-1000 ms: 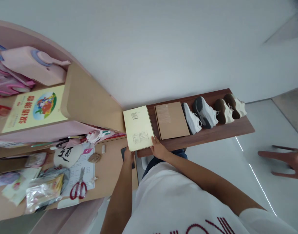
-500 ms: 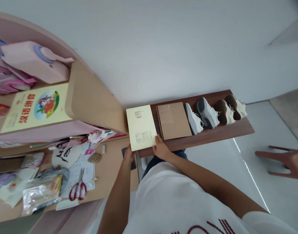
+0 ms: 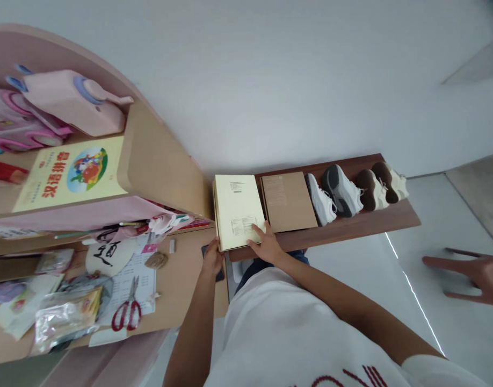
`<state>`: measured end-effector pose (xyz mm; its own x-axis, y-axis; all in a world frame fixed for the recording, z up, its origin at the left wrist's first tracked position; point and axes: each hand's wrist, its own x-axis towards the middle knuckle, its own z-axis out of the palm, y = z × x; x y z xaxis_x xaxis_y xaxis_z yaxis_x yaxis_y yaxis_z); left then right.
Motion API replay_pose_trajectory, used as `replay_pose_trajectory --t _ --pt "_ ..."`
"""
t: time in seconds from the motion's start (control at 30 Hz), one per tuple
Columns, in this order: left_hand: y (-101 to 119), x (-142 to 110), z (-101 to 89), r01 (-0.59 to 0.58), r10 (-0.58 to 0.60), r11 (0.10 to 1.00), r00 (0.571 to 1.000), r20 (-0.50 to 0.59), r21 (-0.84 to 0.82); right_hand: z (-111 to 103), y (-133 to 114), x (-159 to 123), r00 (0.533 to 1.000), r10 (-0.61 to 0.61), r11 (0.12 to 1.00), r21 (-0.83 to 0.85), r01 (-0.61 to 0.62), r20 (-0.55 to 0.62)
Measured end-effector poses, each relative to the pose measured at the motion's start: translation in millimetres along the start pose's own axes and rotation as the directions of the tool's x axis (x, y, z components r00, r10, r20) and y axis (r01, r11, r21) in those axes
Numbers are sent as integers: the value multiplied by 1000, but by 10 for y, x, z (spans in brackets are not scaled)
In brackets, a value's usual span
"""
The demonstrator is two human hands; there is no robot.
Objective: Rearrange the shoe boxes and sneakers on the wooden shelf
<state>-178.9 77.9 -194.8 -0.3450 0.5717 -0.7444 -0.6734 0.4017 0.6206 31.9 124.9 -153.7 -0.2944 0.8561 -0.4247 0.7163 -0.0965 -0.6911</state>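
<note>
A pale yellow flat box (image 3: 238, 201) with printed labels lies at the left end of a dark brown wooden bench (image 3: 287, 242). At its near left corner, my left hand (image 3: 213, 258) grips the edge, some fingers hidden. My right hand (image 3: 267, 244) rests at the near right corner, its fingers spread over the top face. Right of that box lies a brown cardboard box (image 3: 289, 201), touched by neither hand.
White-and-grey sneakers (image 3: 339, 191) and cream-and-brown shoes (image 3: 381, 188) stand farther right on the bench. On the left, a desk (image 3: 182, 290) carries red-handled scissors (image 3: 128, 312), papers and plastic packets. A shelf panel (image 3: 169, 161) rises beside the yellow box. A reddish-brown stool (image 3: 480, 274) stands right.
The yellow box has shifted slightly right, closer to the cardboard box, and sits straighter. My right hand's fingers have spread from its edge onto its top. My left hand stays at the near left corner.
</note>
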Motion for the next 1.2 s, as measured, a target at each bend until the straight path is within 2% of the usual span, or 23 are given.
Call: replay_pose_trajectory --t 0.2,0.37,0.57,0.67,0.8,0.9,1.1,1.2 --pt "51 -184 78 -38 41 997 999 34 -71 -53 -76 9 998 -24 999 28 26 -55" --pt "172 -305 172 -156 159 985 987 36 -74 -112 -113 20 1000 29 989 146 -28 -6" --pt "261 -415 286 -305 312 943 949 -35 136 -129 -119 49 988 28 955 288 -72 153" --pt "245 -483 306 -388 424 870 904 -59 306 -97 -151 69 977 -5 927 367 -75 211" --pt "219 -589 359 -466 547 751 836 -46 467 -47 -204 121 979 -60 869 494 -45 195" --pt "223 -654 418 -461 548 745 835 -49 482 -29 -214 153 979 -63 826 560 -58 194" --pt "235 -696 469 -422 536 678 844 -12 602 8 -169 145 953 -31 712 676 -190 300" --pt "223 -665 471 -429 541 676 841 -8 599 25 -152 154 948 -7 679 698 -229 318"
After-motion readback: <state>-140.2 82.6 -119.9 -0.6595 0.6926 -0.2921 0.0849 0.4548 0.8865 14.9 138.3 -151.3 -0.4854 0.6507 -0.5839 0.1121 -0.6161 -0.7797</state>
